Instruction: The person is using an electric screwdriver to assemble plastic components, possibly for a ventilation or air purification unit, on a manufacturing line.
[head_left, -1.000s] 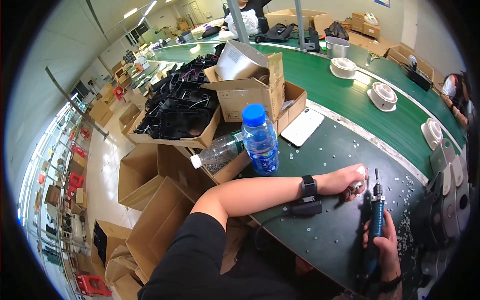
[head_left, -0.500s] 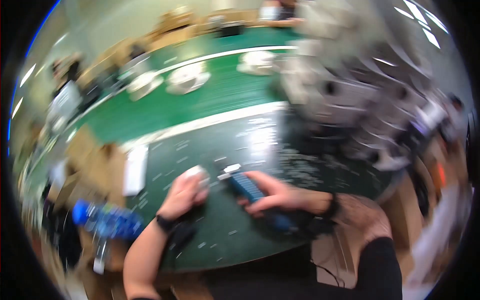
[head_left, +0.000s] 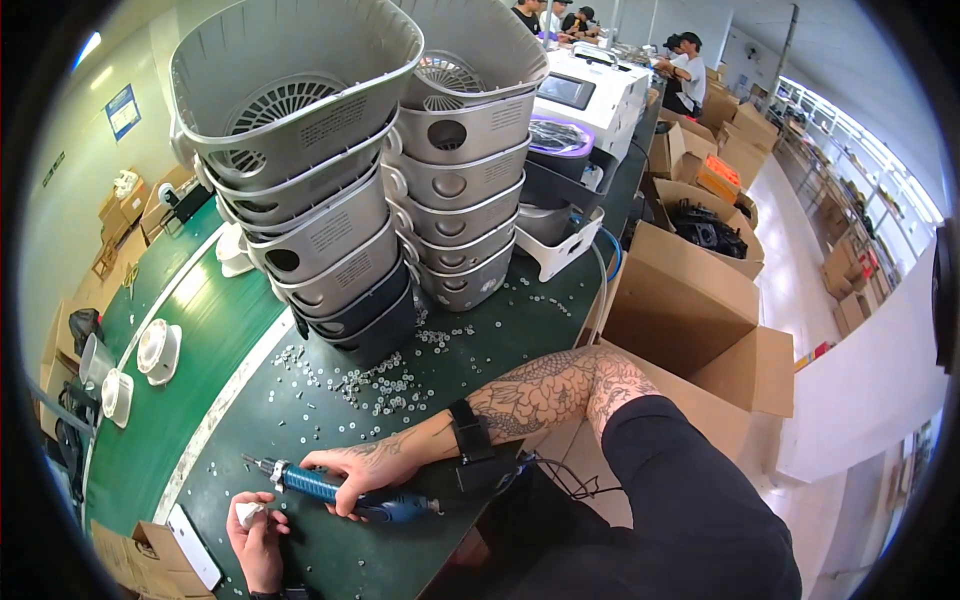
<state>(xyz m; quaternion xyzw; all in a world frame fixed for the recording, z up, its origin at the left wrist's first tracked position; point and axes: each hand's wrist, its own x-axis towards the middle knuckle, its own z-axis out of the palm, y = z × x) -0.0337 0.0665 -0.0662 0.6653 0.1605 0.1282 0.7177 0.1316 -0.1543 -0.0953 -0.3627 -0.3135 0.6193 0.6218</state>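
Green tabletop (head_left: 300, 470), strewn with screws: the view had swung from the bottle side to stacked grey housings (head_left: 350, 180) at 12 o'clock. Right hand (head_left: 350, 470) fingers clamped the blue screwdriver (head_left: 340, 492); left hand (head_left: 255, 525) fingers pinched a small white part (head_left: 247, 514) at 7 o'clock.

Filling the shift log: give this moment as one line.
right hand: grips blue electric screwdriver | left hand: holds small white part | loose screws on green table

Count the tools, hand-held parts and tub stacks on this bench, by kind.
blue screwdriver: 1, in the right hand
small white part: 1, in the left hand
grey tub stacks: 2
Total: 4
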